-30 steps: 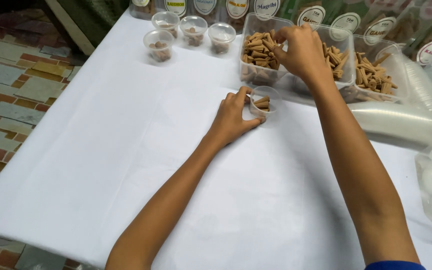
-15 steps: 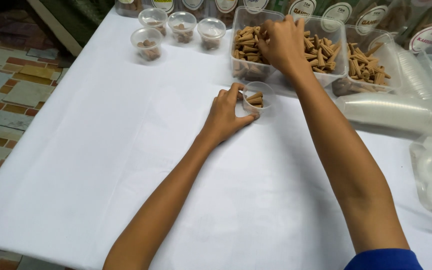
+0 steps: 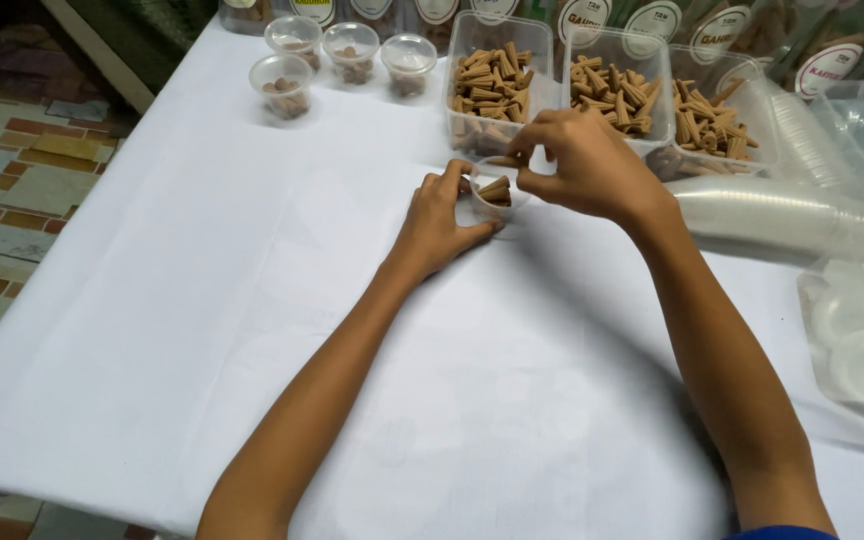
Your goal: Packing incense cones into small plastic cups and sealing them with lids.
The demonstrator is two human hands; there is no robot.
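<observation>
head view: one camera, looking down on your hands over a white table (image 3: 202, 330).
left hand: your left hand (image 3: 439, 222) is curled round a small clear cup (image 3: 492, 197), thumb and fingers closed on its wall, steadying it on the table.
right hand: your right hand (image 3: 577, 165) hangs just above the cup, fingertips pinched on a cone (image 3: 508, 161).
cup: it stands upright near the table's middle, just in front of the tubs, with a few brown cones (image 3: 497, 190) inside.
handling, cup: it looks thin, light and easy to tip or crush; i'd hold it low on the wall, lightly.
handling, cones: they look dry, stiff, light and likely brittle at the tip; pinch one at its thick end.
tubs: three clear tubs (image 3: 497, 85) of the same cones sit side by side at the far edge.
filled cups: four lidded cups (image 3: 282, 85) stand at the far left.
right side: a lying stack of cups (image 3: 782, 215), and a bag of lids (image 3: 857, 340) nearer you.
</observation>
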